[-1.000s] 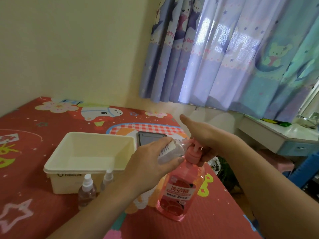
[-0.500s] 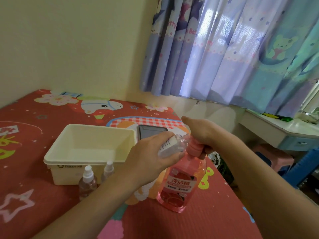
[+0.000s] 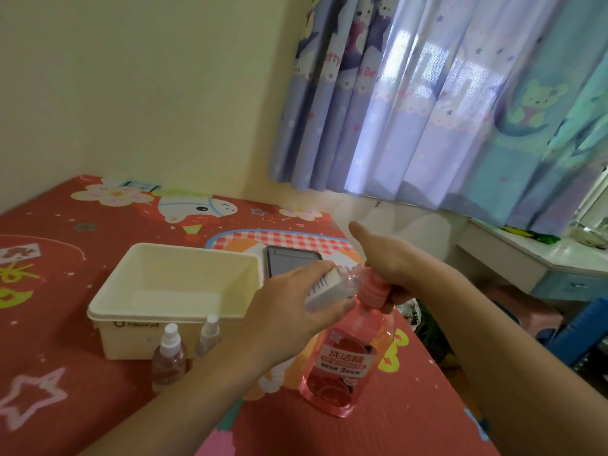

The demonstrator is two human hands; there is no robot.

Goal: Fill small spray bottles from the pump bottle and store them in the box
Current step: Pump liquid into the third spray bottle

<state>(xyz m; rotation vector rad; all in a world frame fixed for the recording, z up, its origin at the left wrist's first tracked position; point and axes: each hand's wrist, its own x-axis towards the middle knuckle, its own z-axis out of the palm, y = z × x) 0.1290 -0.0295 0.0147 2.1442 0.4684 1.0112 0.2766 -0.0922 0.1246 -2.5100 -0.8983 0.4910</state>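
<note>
A pink pump bottle (image 3: 345,357) of detergent stands on the red play mat. My right hand (image 3: 385,258) lies over its pink pump head, thumb pointing away, fingers curled round the pump. My left hand (image 3: 289,307) grips a small clear spray bottle (image 3: 332,284) with a white label, tilted on its side, its open neck against the pump spout. Two capped small spray bottles (image 3: 169,357) (image 3: 208,337) stand upright in front of the cream plastic box (image 3: 138,330), whose visible inside holds nothing.
A dark phone (image 3: 289,261) lies flat behind the box's right corner. The mat's right edge drops to the floor, where a pink stool (image 3: 523,307) and a white-and-blue desk (image 3: 533,261) stand. Curtains hang behind.
The pump head has gone down under my right hand. The view shifted slightly. The small bottle stays at the spout.
</note>
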